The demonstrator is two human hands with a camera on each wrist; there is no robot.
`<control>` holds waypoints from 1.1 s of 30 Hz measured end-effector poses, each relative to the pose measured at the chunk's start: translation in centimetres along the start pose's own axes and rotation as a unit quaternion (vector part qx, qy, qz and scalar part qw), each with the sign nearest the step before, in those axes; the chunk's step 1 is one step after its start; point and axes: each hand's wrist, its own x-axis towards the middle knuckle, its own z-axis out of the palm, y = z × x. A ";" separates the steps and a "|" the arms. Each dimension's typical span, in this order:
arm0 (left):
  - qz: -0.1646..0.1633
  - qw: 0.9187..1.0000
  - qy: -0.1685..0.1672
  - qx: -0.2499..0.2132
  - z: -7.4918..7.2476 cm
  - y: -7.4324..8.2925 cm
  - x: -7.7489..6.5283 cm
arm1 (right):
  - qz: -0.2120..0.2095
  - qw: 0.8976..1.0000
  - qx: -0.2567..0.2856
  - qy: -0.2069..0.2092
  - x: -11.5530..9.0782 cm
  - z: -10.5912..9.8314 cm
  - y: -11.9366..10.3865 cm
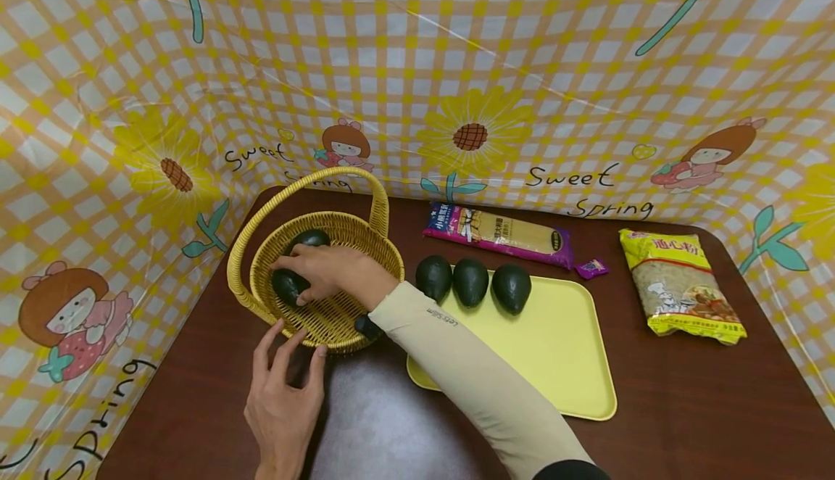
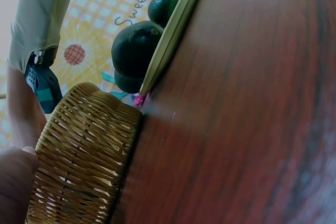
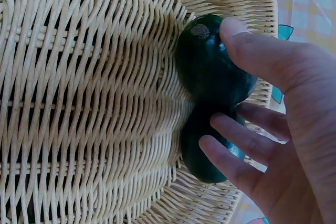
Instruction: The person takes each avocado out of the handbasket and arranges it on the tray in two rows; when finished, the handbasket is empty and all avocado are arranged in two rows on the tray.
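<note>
My right hand reaches into a yellow wicker basket and holds a dark green avocado, its thumb on one side and fingers on the other. A second avocado lies right beside it against the basket wall; in the right wrist view two fingertips lie over this second avocado. My left hand is at the basket's near side, its fingers spread and extended to the rim. In the left wrist view its thumb lies against the woven wall.
A yellow tray right of the basket bears three avocados along its far edge. Behind it lie a purple noodle pack and a small purple packet. A yellow pasta bag lies at the right. The basket's tall handle arches up.
</note>
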 end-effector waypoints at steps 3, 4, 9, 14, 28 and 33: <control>-0.002 1.000 -0.003 0.003 0.0 0.0 0.0 | 0.003 1.000 0.003 -0.010 0.2 0.1 0.0; -0.002 1.000 -0.004 0.003 0.0 0.1 0.1 | 0.004 1.000 0.003 -0.011 0.2 0.1 0.0; -0.003 1.000 -0.005 0.006 0.0 0.1 0.1 | 0.007 1.000 -0.002 -0.019 0.5 0.1 -0.1; -0.002 1.000 -0.003 0.006 0.0 0.1 0.1 | 0.007 1.000 -0.003 -0.022 0.7 0.2 -0.2; -0.001 1.000 -0.002 0.000 0.0 0.1 0.0 | 0.000 1.000 -0.009 -0.019 1.2 0.5 -0.2; -0.001 1.000 -0.002 -0.001 0.0 0.0 0.0 | -0.001 1.000 -0.015 -0.016 1.2 0.6 -0.2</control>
